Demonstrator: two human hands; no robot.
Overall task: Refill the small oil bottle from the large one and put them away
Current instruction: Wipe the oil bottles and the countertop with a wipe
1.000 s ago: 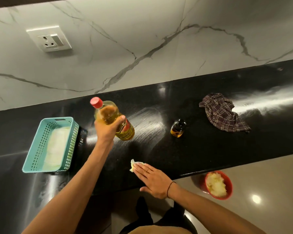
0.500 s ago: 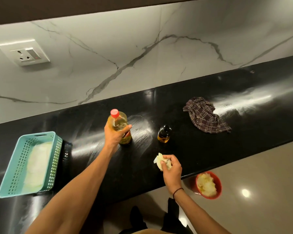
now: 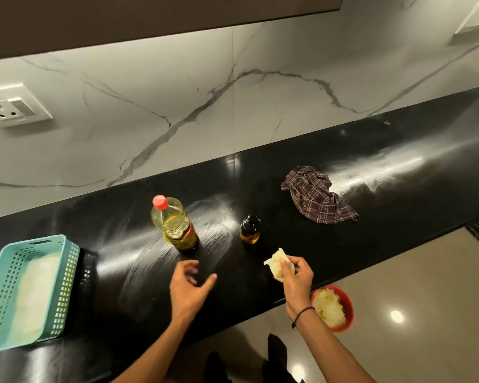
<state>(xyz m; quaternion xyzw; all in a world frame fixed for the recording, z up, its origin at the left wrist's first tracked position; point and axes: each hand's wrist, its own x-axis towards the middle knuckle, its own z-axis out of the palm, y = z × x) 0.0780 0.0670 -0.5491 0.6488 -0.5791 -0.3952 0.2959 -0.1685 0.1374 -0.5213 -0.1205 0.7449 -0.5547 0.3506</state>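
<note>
Big oil bottle stands upright on the black counter, red cap on, oil roughly 1/2 up from what shows. Small oil bottle stands just right of the big bottle, apart from it, dark cap on, amber oil in the lower part.

Left hand hovers near the front of the big bottle, fingers spread and loosely bent, touching nothing. Right hand is in front of and right of the small bottle, fingers curled and pinching a crumpled white tissue.

Teal basket sits well left of the big bottle, something white inside. Checked cloth lies well right of the big bottle, further back. Red bowl with used tissue sits below the counter edge, right of the big bottle.

Step looks like wipe-up and put-away, both bottles capped. To do it well: drop the tissue in the bowl first, so the right hand is free. Grip the big bottle around the body, not the cap; it may be oily and slip. Keep both bottles upright when lifting. Basket is the likely place for them, cannot be sure.
</note>
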